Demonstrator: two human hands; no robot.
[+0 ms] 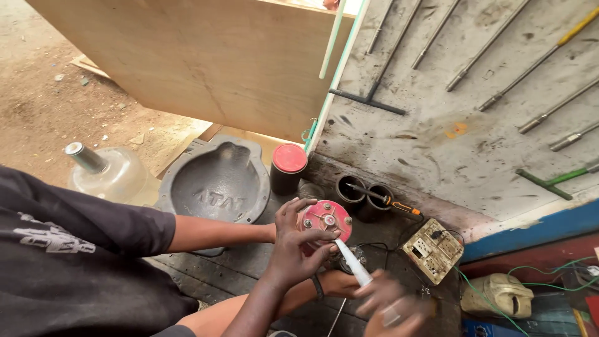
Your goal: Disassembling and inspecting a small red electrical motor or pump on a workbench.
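A large plywood panel [206,59] stands up and to the left of the red round part, and a stained grey wall board [449,134] with long metal rods hung on it rises up and to that part's right. Left of the red part lies a grey cast-metal cover [215,181], hollow side up, on the dark tabletop [231,268]. Farther left of it sits a clear plastic jug [109,171]. A black can with a red lid [287,167] stands just up-left of the red part, and two black cups [362,196] stand just up-right, an orange-handled screwdriver [384,200] lying across them. A worn switch box [433,250] rests to the right.

The red round part [327,219], with bolts on its face, stands near the tabletop's front edge. The left hand [296,240] wraps around it, fingers spread over its top and side, holding it. The right hand [390,306], blurred, is below and to the right, closed on the lower end of a white tube [353,262] whose tip touches the red part.
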